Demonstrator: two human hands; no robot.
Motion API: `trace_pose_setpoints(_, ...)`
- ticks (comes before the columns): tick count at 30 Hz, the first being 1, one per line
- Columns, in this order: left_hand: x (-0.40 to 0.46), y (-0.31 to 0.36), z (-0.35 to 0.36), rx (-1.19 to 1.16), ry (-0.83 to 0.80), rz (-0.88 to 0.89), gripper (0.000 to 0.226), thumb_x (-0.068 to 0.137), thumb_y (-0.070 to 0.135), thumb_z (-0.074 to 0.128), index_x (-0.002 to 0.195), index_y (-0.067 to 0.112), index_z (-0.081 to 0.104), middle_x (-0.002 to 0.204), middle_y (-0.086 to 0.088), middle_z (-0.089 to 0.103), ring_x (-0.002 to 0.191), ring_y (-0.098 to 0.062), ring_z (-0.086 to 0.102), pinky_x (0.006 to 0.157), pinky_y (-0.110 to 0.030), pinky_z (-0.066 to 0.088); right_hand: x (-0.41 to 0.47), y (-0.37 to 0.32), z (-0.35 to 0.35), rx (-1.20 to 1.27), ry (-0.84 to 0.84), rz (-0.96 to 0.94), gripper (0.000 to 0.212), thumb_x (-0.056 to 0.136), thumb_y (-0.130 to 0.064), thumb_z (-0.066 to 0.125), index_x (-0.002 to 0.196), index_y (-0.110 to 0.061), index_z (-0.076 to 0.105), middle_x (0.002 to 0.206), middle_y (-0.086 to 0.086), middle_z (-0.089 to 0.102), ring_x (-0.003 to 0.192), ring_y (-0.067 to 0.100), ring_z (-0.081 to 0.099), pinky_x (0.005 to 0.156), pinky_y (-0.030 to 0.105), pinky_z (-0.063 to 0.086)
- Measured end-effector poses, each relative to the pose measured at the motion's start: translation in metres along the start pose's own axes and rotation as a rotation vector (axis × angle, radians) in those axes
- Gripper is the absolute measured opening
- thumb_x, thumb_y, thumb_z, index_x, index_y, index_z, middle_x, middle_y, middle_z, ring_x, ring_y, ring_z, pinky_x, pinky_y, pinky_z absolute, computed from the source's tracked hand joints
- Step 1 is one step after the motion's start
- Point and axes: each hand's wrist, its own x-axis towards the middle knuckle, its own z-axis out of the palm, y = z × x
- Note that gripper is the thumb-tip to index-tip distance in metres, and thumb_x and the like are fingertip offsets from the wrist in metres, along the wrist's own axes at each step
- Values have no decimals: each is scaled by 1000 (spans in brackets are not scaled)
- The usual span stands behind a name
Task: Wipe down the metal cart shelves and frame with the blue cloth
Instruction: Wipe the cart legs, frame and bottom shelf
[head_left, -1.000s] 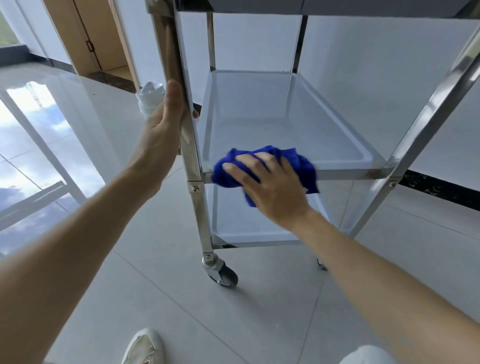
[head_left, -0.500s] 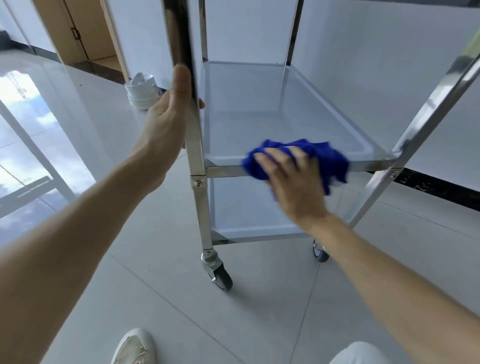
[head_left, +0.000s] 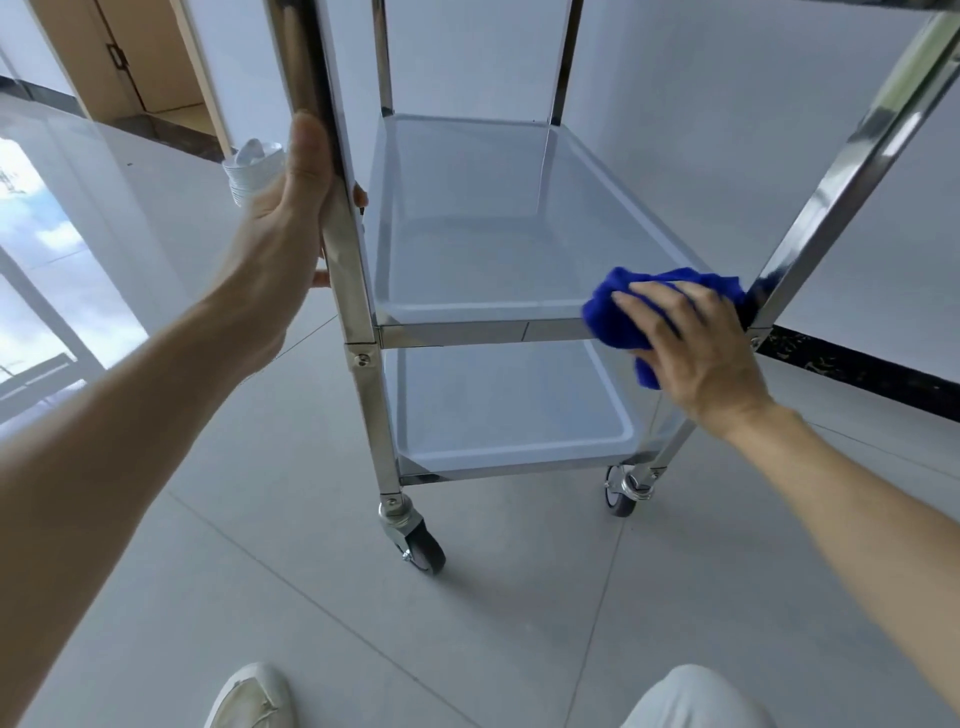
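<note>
Two hands on cart. Right hand (head_left: 696, 353) spread flat over blue cloth (head_left: 621, 317), pressing it against middle shelf front rail (head_left: 483, 332), beside right front post (head_left: 831, 197). Left hand (head_left: 283, 228) wrapped around left front post (head_left: 348, 249), thumb up. Casters (head_left: 423, 551) on tile floor (head_left: 519, 623).

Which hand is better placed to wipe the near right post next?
Right. The right hand already presses the cloth on the middle shelf rail beside that post. The left hand grips the left post, steadying the cart.
</note>
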Motion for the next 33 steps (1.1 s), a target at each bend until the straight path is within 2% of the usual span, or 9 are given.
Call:
trace_pose_setpoints(4,1,-2,6,-1,45,29,59,100,60,18,100,19,60,96,-2,58,82,-11,55,82,-36,47,-2,-5,-5,37,-48,98,52,91,-2,62,141,-8,50,139,16,54,117,45,52,99,56,42)
trace_pose_setpoints(7,-6,-17,6,56,42,68,53,97,61,19,98,22,56,92,4,53,86,-10,50,88,-39,44,1,-24,-8,95,-8,174,44,94,-3,58,138,-7,55,136,16,57,117,45,52,99,56,41)
trace_pose_setpoints(11,-19,-47,6,226,-88,-30,76,82,79,21,120,20,49,124,1,51,116,-15,48,104,-51,40,4,-53,-13,144,22,216,39,97,-6,53,137,-8,56,135,15,58,118,45,52,99,56,40)
trace_pose_setpoints(14,-23,-61,8,333,-123,6,67,80,81,31,101,20,50,107,5,48,102,-6,44,91,-29,37,5,-72,-18,203,35,186,42,96,-5,51,137,-8,55,135,13,57,117,44,51,98,53,40)
trace_pose_setpoints(17,-27,-73,2,464,-118,35,44,84,77,45,98,35,48,116,5,41,104,0,46,81,-17,34,-1,-91,-20,268,62,110,42,96,-4,50,138,-9,54,135,13,57,115,42,51,98,52,40)
trace_pose_setpoints(19,-30,-83,-5,438,-139,3,41,81,74,53,104,41,45,123,6,43,102,-1,54,74,-17,40,-9,-107,-14,282,55,57,43,96,-3,51,138,-9,54,135,13,57,116,41,51,99,52,40)
trace_pose_setpoints(22,-41,-105,-3,366,-165,-106,65,84,64,60,132,25,39,115,4,57,97,-7,62,72,-28,52,-17,-135,7,325,-11,80,45,92,1,56,136,-8,56,133,14,59,115,41,53,97,52,42)
trace_pose_setpoints(28,-60,-151,32,481,-129,-95,34,95,54,47,112,26,40,100,5,56,89,-11,56,64,-22,39,-3,-172,60,606,-288,394,41,99,-10,43,138,-19,47,134,5,52,116,33,46,99,42,34)
trace_pose_setpoints(33,-59,-167,44,516,-39,11,22,99,43,45,102,22,38,82,11,51,76,-17,51,63,-28,33,7,-208,87,569,-292,265,45,96,-26,51,140,-19,50,134,0,58,113,34,52,93,51,43)
